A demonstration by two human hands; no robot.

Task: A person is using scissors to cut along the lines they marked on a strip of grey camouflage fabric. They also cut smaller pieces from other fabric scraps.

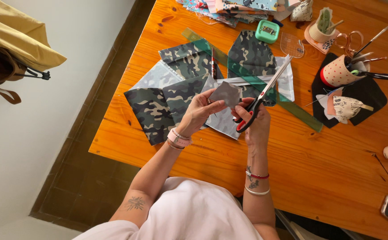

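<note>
The left hand (199, 111) pinches a small grey, roughly pentagonal piece of fabric (226, 94) between thumb and fingertips and holds it up above the orange-brown wooden table (318, 169). Just to its right the right hand (255, 121) grips a pair of long steel scissors with red-and-black handles (265, 91), fingers through the loops, blades slightly parted and pointing up and away from the body; the inner part of the blades sits right at the piece's right edge, touching or nearly so. Beneath and beyond both hands lie camouflage-print fabric pieces (151, 111), some turned pale side up, with a long translucent green ruler (292, 104) slanting across them. Further right of the scissor hand stand a white cup with red dots holding tools (338, 71) on a black mat. The grey piece is small and held only at one side, so it looks liable to flex or twist as the blades close, pulling the cut off line. The left fingertips lie close to the blades, and a slip could nick them. The long tips also reach over the ruler and could snag the cloth below.
</note>
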